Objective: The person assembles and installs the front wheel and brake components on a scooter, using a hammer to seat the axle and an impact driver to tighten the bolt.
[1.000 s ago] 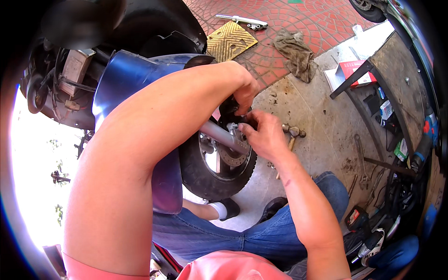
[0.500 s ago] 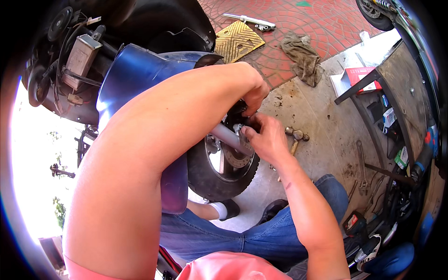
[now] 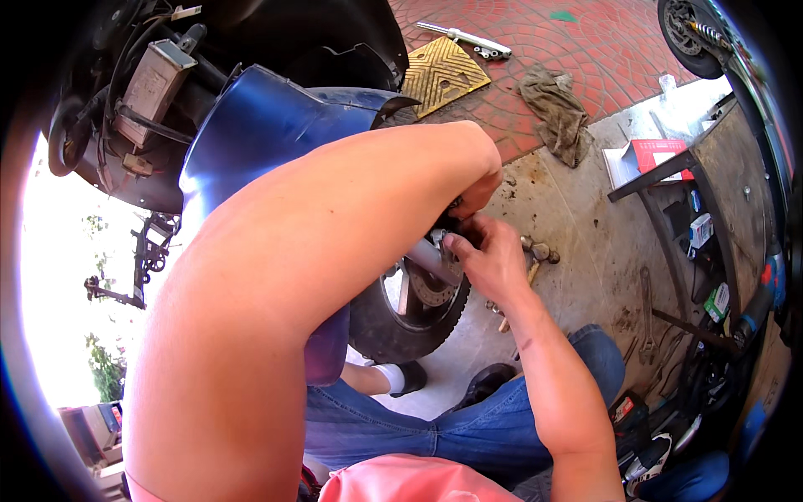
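My left arm reaches across the scooter's blue body panel (image 3: 251, 125) to the front wheel (image 3: 381, 326). At the lower end of the grey fork leg (image 3: 428, 261), my left hand (image 3: 480, 194) is bent down with its fingers curled against a dark part; the wrist hides most of them. Right beside it, my right hand (image 3: 495, 261) is closed, thumb and fingers pinched at a small metal fitting (image 3: 440, 238) by the fork. What either hand grips is too covered to make out. The brake disc (image 3: 433, 291) shows below the hands.
A hammer (image 3: 542, 251) lies on the concrete just right of my right hand. Farther off are a brown rag (image 3: 554, 113), a yellow ridged block (image 3: 443, 77) and a metal fork tube (image 3: 460, 38). On the right stand a metal bench (image 3: 728, 159) and an adjustable wrench (image 3: 647, 314).
The whole view has shifted slightly, so the scooter and floor things sit a little farther right. Both hands stay together at the fork's lower end, the left a little more bent over.
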Demonstrator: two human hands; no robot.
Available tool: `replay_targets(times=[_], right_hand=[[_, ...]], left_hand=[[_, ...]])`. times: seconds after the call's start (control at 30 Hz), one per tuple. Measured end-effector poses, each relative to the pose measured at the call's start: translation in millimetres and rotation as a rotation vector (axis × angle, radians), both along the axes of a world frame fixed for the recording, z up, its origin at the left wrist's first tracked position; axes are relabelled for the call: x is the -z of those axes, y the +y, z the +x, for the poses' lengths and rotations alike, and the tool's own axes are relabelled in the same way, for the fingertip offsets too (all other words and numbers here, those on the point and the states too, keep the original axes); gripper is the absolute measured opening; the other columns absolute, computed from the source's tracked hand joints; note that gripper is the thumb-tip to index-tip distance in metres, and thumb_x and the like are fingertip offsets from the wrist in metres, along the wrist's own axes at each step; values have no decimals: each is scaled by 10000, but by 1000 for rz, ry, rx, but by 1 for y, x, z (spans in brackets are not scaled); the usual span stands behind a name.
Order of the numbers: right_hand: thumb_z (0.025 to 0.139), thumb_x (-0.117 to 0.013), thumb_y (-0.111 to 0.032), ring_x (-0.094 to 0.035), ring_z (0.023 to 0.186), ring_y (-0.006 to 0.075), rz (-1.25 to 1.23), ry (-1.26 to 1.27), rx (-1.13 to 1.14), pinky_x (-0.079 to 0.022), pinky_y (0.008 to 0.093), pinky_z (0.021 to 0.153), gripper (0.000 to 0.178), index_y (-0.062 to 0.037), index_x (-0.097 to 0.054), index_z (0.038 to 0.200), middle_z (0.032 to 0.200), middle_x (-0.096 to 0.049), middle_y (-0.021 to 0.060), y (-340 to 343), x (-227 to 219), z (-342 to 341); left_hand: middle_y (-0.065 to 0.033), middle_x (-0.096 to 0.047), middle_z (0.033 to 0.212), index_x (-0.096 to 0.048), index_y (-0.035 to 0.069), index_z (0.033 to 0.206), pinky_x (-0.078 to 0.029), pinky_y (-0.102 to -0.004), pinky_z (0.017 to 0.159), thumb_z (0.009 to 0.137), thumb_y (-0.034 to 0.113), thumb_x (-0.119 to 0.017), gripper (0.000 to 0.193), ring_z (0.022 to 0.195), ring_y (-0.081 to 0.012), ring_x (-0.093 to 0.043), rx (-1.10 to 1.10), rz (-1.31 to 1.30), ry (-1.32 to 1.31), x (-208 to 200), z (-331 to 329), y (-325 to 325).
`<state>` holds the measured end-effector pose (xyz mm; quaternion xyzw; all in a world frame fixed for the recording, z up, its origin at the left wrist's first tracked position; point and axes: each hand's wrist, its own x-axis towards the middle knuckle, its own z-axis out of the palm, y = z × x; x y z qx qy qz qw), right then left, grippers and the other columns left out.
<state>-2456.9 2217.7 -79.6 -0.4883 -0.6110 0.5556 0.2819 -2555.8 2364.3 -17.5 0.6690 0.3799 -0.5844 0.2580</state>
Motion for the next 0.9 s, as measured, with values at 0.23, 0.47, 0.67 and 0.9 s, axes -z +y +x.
replay_targets(times=[0.23, 0.47, 0.67, 0.9], right_hand=[[889, -729, -251, -705, 708, 343, -175, -36, 6, -520, 442, 681, 262, -1, -741, 971, 779, -722, 192, -1, 5, -9], [874, -750, -270, -704, 697, 334, -121, 17, 131, -523, 431, 675, 296, 20, -737, 932, 776, -717, 195, -6, 0, -6], [881, -743, -270, -701, 694, 342, -125, -142, 97, -520, 438, 662, 281, 8, -736, 916, 757, -705, 199, -3, 1, -6], [938, -694, -325, -682, 699, 400, -93, -34, 144, -503, 470, 649, 326, -4, -726, 893, 730, -690, 207, -7, 3, -12]], left_hand=[[-87, -769, 1099, -810, 106, 1064, -579, -443, 807, 753, 226, -797, 333, 949, -292, -730, 216, -70, -8, 1, 4, -3], [-101, -760, 1140, -783, 107, 1142, -586, -419, 799, 842, 230, -741, 327, 966, -264, -726, 209, -49, 29, -22, 16, -7], [-109, -772, 1092, -806, 86, 1089, -585, -433, 805, 749, 241, -802, 373, 969, -290, -738, 77, -38, 14, -30, 29, 0], [-114, -772, 1064, -807, 82, 1049, -586, -433, 801, 743, 223, -802, 337, 961, -283, -742, 74, -21, -2, -37, 30, -8]])
